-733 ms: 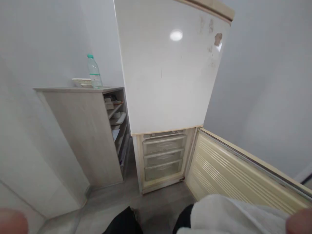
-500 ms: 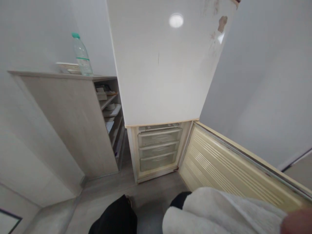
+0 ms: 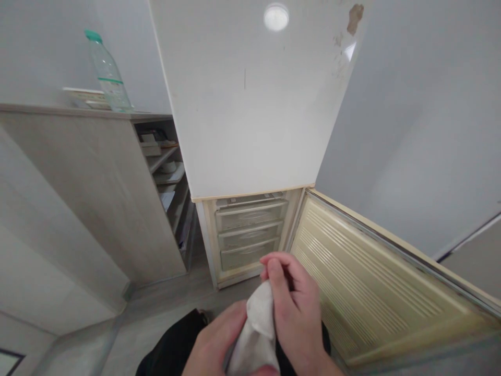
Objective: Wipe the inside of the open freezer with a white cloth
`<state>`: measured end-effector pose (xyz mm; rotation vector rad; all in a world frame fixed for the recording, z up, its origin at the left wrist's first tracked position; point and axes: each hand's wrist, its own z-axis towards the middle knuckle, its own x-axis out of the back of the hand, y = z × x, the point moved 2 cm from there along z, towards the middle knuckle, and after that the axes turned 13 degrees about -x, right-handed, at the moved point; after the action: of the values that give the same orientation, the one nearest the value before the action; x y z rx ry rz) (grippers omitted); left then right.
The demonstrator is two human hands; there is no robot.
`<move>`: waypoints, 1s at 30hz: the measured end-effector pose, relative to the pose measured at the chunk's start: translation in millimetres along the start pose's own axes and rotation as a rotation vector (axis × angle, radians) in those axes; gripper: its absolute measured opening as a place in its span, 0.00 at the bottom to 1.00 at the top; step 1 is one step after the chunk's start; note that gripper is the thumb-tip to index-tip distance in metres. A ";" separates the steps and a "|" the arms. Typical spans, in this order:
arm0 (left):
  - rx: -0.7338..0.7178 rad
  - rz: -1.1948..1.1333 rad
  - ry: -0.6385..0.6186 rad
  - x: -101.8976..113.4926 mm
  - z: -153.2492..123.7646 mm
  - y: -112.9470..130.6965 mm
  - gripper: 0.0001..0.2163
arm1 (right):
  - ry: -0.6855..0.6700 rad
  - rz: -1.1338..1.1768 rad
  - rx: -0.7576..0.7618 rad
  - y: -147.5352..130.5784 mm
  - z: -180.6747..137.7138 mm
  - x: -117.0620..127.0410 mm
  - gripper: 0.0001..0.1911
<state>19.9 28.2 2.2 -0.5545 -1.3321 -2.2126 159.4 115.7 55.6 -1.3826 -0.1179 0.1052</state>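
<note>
Both hands meet low in the middle of the view around a pale grey cloth (image 3: pixel 256 334). The right hand (image 3: pixel 295 308) is closed over its upper end, thumb pressed along the fabric and fingers curled behind, while the left hand (image 3: pixel 213 342) grips it from below and to the side, so the cloth is bunched into a narrow roll between them; held this way it looks gathered up rather than spread for wiping, though that is only a judgement. Its lower end runs out of the bottom edge, so its full length cannot be told. Under the hands a dark trouser leg (image 3: pixel 172 350) shows against the grey floor (image 3: pixel 156 313). Just beyond stands a fridge (image 3: pixel 250 104) with its upper door shut. The lower compartment is open, showing three clear drawers (image 3: pixel 248 235) stacked one above another; what is in them is too hazy to make out. The lower door (image 3: pixel 364 282) is swung wide to the right, its ribbed cream lining facing up toward the camera, the near corner blurred. To the left, a wooden cabinet (image 3: pixel 97 193) stands just beside the fridge, with cluttered side shelves (image 3: pixel 164 167) whose contents are hard to read. On its top surface stands a plastic bottle (image 3: pixel 107 73) with a green cap, near a flat white tray (image 3: pixel 84 96) that is partly hidden.
</note>
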 end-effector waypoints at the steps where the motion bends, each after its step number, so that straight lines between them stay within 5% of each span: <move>1: 0.043 -0.057 -0.012 -9.2 2.0 1.2 0.22 | -0.044 0.011 -0.060 9.4 3.2 -4.8 0.21; 8: 0.174 -0.140 0.043 -13.7 -8.5 -20.7 0.19 | -0.503 0.482 -0.576 83.4 -13.3 -2.9 0.34; 11: 0.274 -0.008 0.100 -5.7 -13.2 -33.5 0.24 | -0.765 0.618 -0.674 106.6 -33.0 2.0 0.45; 14: 0.396 0.045 0.100 -0.7 -10.4 -41.1 0.26 | -0.881 0.602 -0.742 121.6 -47.9 5.4 0.41; 18: 0.452 0.009 0.153 10.3 -4.3 -59.8 0.27 | -0.811 0.672 -0.771 135.7 -50.5 12.6 0.33; 22: 0.380 0.284 0.298 15.3 -34.9 -111.1 0.30 | -0.537 0.827 -0.834 154.3 -31.8 21.7 0.32; 26: 0.368 0.564 0.085 -6.5 -108.8 -184.5 0.24 | -0.412 0.900 -0.814 162.4 14.8 10.1 0.33; 30: 0.275 0.733 -0.045 -23.4 -169.9 -241.2 0.20 | -0.379 0.755 -0.477 155.9 104.4 -32.0 0.29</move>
<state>-121.3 -22.4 -252.9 -0.8270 -1.1748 -1.4090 111.8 241.2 -79.3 -1.8104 0.0779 1.0256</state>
